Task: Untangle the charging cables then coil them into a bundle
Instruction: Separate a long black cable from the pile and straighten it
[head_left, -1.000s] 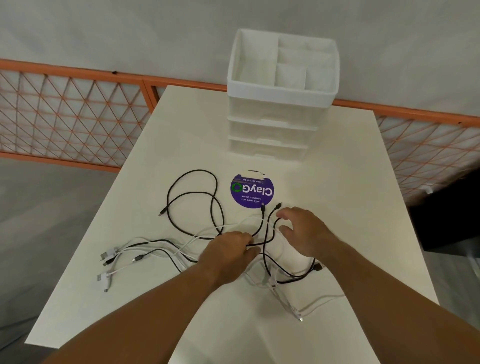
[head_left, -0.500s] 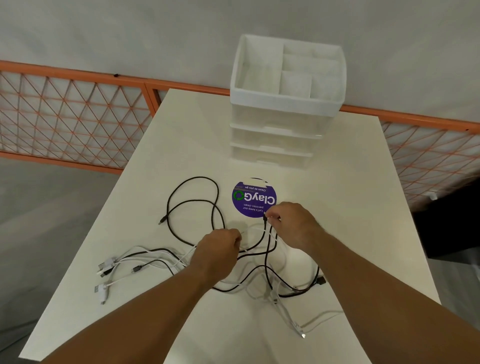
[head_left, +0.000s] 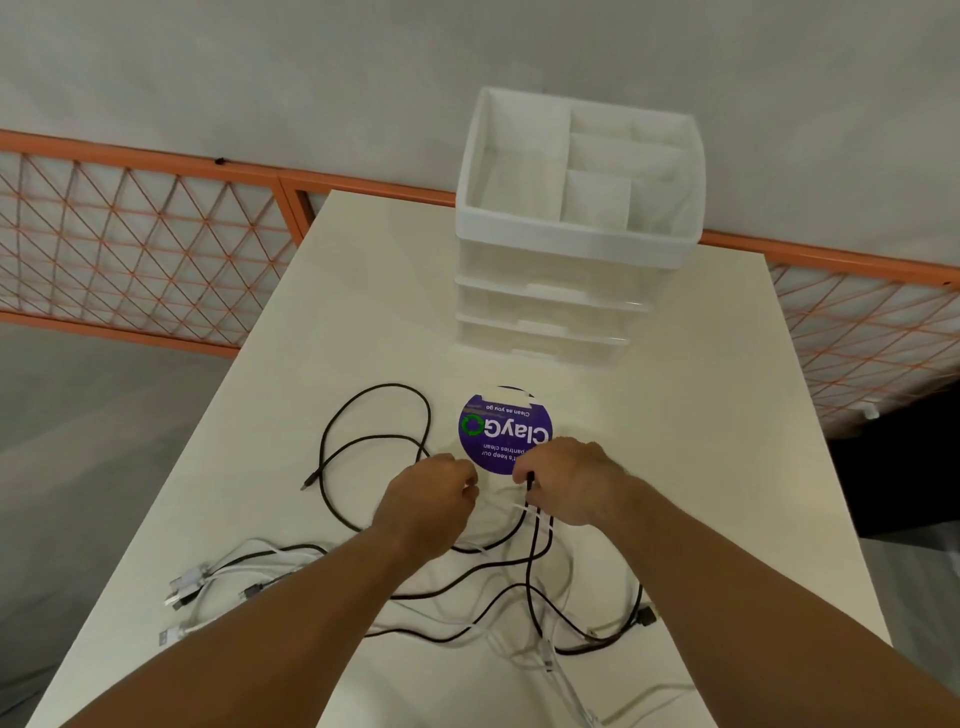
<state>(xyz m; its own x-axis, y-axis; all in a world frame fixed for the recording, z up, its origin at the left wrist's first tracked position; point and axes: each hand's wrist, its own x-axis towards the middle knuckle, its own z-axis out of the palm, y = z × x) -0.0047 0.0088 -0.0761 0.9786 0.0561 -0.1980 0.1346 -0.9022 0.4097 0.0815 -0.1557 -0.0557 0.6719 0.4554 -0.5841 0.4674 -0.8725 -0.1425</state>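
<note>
A tangle of black cables (head_left: 530, 577) and white cables (head_left: 244, 561) lies on the white table (head_left: 701, 467). One black loop (head_left: 374, 441) spreads to the left. My right hand (head_left: 571, 480) pinches the end of a black cable and holds it up just in front of a purple sticker. My left hand (head_left: 428, 499) is curled over the tangle beside it, gripping a white strand. Several plug ends (head_left: 184, 590) lie at the left.
A round purple sticker (head_left: 498, 428) is stuck to the table behind my hands. A white drawer organiser (head_left: 571, 249) stands at the back of the table. An orange mesh fence (head_left: 130, 244) runs behind the table. The table edges drop off left and right.
Both hands moved away from me toward the sticker. My right hand took hold of a black cable end and lifted it; the black strands now trail from it.
</note>
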